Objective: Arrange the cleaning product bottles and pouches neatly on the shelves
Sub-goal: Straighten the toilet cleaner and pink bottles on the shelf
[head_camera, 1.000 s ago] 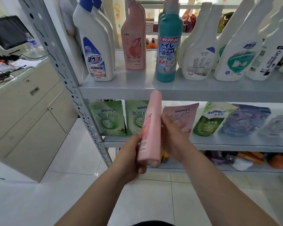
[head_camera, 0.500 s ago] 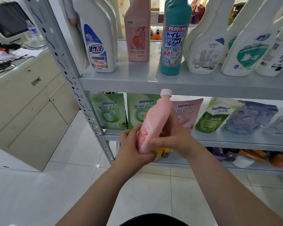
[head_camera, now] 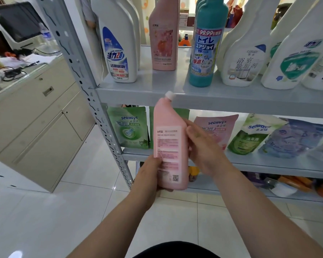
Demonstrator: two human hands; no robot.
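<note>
A pink bottle (head_camera: pixel 169 142) with a white cap stands upright in front of the shelf unit, its back label facing me. My left hand (head_camera: pixel 150 175) grips its base from below and the left. My right hand (head_camera: pixel 203 148) holds its right side, fingers against the bottle's shoulder. On the upper shelf (head_camera: pixel 157 94) stand a white and blue bottle (head_camera: pixel 117 43), a second pink bottle (head_camera: pixel 164 36), a teal bottle (head_camera: pixel 206 45) and several white spray bottles (head_camera: pixel 244 58). Green pouches (head_camera: pixel 129 127), a pink pouch (head_camera: pixel 218 127) and others lean on the middle shelf (head_camera: pixel 268 164).
The grey perforated shelf post (head_camera: pixel 93 101) slants down at the left. A beige cabinet (head_camera: pixel 35 118) with a monitor (head_camera: pixel 17 21) and cables on top stands to the left. White floor tiles (head_camera: pixel 82 211) lie below. Orange and dark items (head_camera: pixel 296 183) fill the bottom shelf.
The pink bottle has been turned from tilted and edge-on to upright with its back label towards me. My left hand shifted under its base and my right hand moved up its side.
</note>
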